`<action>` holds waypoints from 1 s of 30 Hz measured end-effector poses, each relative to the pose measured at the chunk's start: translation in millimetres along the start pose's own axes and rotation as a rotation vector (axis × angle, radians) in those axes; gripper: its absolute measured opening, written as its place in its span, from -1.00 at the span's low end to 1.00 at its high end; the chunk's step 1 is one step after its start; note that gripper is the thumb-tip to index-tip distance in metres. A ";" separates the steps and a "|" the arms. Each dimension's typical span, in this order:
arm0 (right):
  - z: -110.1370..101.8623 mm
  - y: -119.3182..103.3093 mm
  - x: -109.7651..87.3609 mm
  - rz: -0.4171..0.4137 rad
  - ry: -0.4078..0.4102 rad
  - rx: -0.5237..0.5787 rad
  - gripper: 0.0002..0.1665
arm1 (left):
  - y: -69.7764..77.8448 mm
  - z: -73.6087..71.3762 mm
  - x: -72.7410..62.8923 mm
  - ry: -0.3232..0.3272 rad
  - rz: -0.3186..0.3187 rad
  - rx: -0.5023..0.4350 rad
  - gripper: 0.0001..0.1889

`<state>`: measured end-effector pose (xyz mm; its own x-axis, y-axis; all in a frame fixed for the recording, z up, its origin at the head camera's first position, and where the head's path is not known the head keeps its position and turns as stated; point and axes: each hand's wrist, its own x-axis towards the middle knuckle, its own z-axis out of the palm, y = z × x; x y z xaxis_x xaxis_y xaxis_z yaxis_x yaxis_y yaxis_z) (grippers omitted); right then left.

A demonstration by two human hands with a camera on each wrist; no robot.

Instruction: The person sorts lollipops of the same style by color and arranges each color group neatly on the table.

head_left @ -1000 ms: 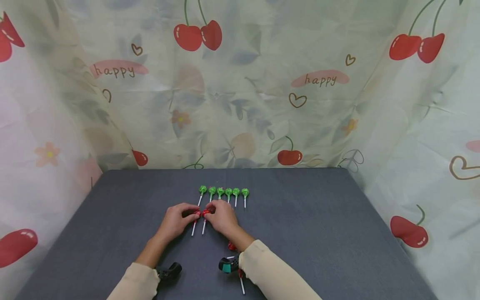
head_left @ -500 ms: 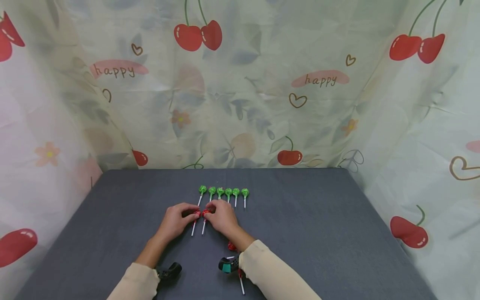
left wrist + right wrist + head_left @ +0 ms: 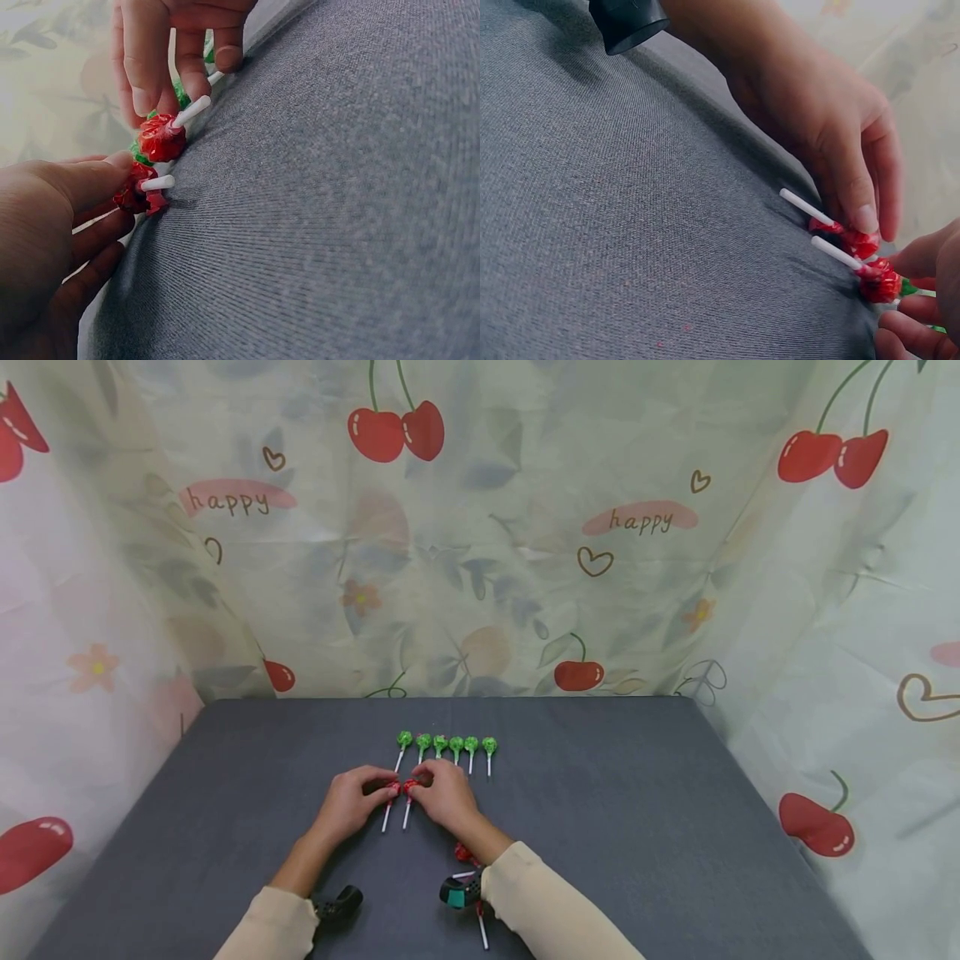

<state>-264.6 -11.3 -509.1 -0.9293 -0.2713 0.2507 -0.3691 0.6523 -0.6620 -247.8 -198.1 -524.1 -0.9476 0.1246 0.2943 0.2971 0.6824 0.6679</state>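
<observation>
The left red lollipop [image 3: 388, 810] and the right red lollipop [image 3: 408, 807] sit just beside each other on the table [image 3: 637, 827], a little closer to its left edge than to its right, white sticks toward the near edge. From my end I have one hand on each. In the left wrist view I see the left hand [image 3: 352, 802] with its grip clamped on the left red lollipop, thumb on the wrapped head and fingers behind. The right hand [image 3: 444, 795] has its grip together on the head of the right red lollipop. I cannot tell whether the two sticks rest flat on the cloth surface.

Just beyond my fingertips, toward the far edge, six green lollipops [image 3: 457, 744] stand out in a row running along that edge; the right hand covers some of their sticks. Nearer the near edge, another red lollipop [image 3: 462, 853] lies by the right forearm, and a further white stick [image 3: 483, 933] pokes out past the dark wrist camera [image 3: 457, 893], its upper end partly hidden from me. A cherry-print curtain [image 3: 480, 527] hangs behind the far edge.
</observation>
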 end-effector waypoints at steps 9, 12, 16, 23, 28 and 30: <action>-16.1 -5.2 -2.6 -0.013 -0.011 0.047 -0.77 | 0.3 -1.3 -0.9 0.003 -0.035 -0.018 -0.75; -26.0 -5.1 -4.9 -0.037 -0.009 0.092 -0.76 | 1.7 -3.6 -1.8 0.008 -0.035 -0.041 -0.75; -40.9 -2.4 -9.3 -0.083 0.002 0.137 -0.78 | 4.5 -6.5 -2.5 0.017 -0.027 -0.065 -0.75; -68.7 5.2 -23.4 -0.107 -0.008 0.143 -0.80 | 16.8 -12.1 -4.1 0.085 0.099 -0.012 -0.75; -85.5 12.6 -39.0 -0.083 -0.029 0.143 -0.79 | 36.1 -15.6 -7.1 0.112 0.176 -0.021 -0.77; -90.7 16.8 -45.4 -0.084 -0.027 0.143 -0.80 | 45.1 -15.6 -9.2 0.109 0.179 -0.032 -0.77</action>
<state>-230.1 76.2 -467.6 -0.8939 -0.3408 0.2911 -0.4372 0.5200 -0.7338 -223.9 -179.7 -486.1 -0.8615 0.1622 0.4812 0.4651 0.6326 0.6193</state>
